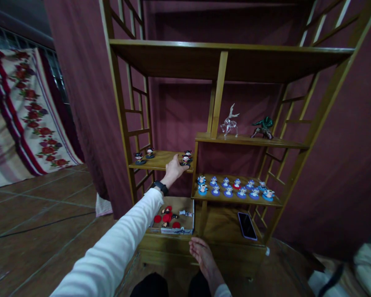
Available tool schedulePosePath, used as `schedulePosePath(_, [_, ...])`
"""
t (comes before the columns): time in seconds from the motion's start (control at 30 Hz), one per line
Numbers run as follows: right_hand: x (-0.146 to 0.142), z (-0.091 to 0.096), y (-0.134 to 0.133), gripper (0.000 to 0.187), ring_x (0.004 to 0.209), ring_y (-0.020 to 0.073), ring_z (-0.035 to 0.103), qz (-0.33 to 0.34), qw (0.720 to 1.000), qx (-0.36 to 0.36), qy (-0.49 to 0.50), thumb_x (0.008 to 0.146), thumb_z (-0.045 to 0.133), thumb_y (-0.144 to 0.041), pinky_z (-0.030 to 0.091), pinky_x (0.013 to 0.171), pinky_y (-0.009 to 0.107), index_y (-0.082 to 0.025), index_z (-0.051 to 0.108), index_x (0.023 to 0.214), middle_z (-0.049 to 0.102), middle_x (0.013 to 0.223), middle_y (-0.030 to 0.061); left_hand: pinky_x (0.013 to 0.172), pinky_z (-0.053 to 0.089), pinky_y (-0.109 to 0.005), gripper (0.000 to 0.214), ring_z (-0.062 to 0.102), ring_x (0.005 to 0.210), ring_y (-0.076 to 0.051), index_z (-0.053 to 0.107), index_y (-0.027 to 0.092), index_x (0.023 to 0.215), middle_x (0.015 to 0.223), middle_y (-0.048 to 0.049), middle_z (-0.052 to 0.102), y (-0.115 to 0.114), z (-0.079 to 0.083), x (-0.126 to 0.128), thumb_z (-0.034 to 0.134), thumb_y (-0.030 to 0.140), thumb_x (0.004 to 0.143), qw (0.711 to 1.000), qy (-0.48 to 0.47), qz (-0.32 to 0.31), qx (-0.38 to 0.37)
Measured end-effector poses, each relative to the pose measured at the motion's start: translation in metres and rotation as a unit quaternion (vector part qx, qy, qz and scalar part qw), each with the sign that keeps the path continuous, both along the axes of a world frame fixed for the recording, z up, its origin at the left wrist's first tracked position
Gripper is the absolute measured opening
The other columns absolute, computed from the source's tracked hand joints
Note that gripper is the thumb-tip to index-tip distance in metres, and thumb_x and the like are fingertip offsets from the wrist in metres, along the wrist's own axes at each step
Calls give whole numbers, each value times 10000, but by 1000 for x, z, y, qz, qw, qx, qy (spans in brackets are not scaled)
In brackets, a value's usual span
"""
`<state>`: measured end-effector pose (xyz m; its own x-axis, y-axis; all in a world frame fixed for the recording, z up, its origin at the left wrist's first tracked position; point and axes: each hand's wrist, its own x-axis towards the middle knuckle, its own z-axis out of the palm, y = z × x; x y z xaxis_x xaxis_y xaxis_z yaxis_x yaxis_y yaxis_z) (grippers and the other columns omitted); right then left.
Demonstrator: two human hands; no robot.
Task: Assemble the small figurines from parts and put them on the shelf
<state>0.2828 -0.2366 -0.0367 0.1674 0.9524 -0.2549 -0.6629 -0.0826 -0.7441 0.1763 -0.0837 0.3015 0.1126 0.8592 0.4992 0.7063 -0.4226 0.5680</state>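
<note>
My left hand [174, 169], with a black watch on its wrist, reaches to the left middle shelf [163, 156]. Its thumb and index finger are spread apart beside an upright black-haired figurine [186, 159] on a dark round base. The thumb lies at the front of that base; whether it presses on it I cannot tell. A similar figurine [188, 153] stands just behind. Two more, a front figurine [138, 157] and a back figurine [150, 152], stand at the shelf's left end. Low in front of the cabinet, my right hand [202, 253] is empty, fingers stretched out.
Below my left arm, an open box [176, 232] holds red discs [176, 225] and small figure parts [185, 213]. Two rows of small blue-based figurines [228, 191] fill the right shelf. A clear deer [230, 123] and a green figure [264, 127] stand above; a phone [247, 226] lies below.
</note>
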Motion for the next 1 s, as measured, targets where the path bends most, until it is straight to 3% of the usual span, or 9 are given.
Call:
schedulePosePath(0.63, [0, 2, 0, 406, 736, 201, 630, -2, 1000, -12, -5, 425, 780, -339, 477, 719, 331, -164, 658, 771, 682, 769, 79, 833, 377, -293, 799, 568, 1036, -222, 296, 182, 1321, 1081, -83, 641, 1, -5, -2, 667, 407, 650, 1000, -10, -18, 13])
schedulePosePath(1.0, [-1, 0, -3, 396, 751, 186, 624, 6, 1000, 14, 0, 458, 786, -342, 473, 749, 323, -164, 665, 790, 684, 792, 77, 844, 358, -322, 778, 550, 1056, -257, 311, 170, 1309, 1054, -102, 646, -8, 1, 4, 663, 400, 653, 1000, 13, 18, 16])
